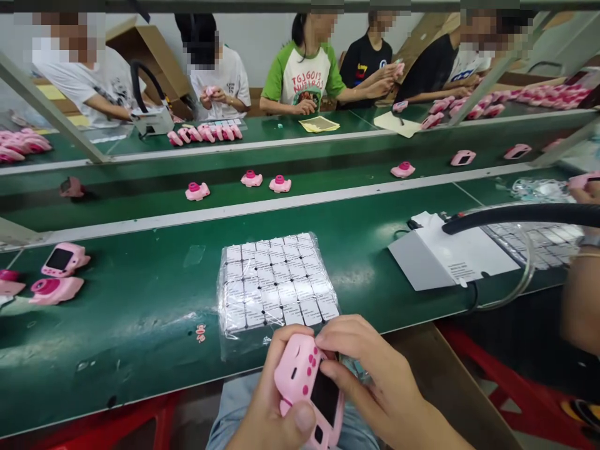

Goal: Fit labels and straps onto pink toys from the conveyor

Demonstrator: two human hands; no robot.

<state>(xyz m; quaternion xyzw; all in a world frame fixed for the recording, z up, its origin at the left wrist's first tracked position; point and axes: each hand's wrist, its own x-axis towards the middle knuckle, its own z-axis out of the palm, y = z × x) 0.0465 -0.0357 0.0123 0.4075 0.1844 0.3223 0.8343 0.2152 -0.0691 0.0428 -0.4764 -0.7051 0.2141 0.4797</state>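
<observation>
Person's L hand [268, 409] grips 1 rounded pink plastic cam [296, 365], R hand [382, 369] half-curled touching its edge, pinch unclear, w/ 3 similar cams [57, 290] on L of long green bench [145, 300].

"What's in the left hand [272, 400]?"

"A pink camera [305, 379], held up at the near edge of the worktop [154, 319]. The right hand [382, 372] touches it beside its dark screen [325, 398]."

"And on the worktop?"

"Plastic-wrapped white squares [276, 275] by that edge, a white box [450, 250] farther right, two pink cameras [56, 292] together leftward, nearer the far edge."
</observation>
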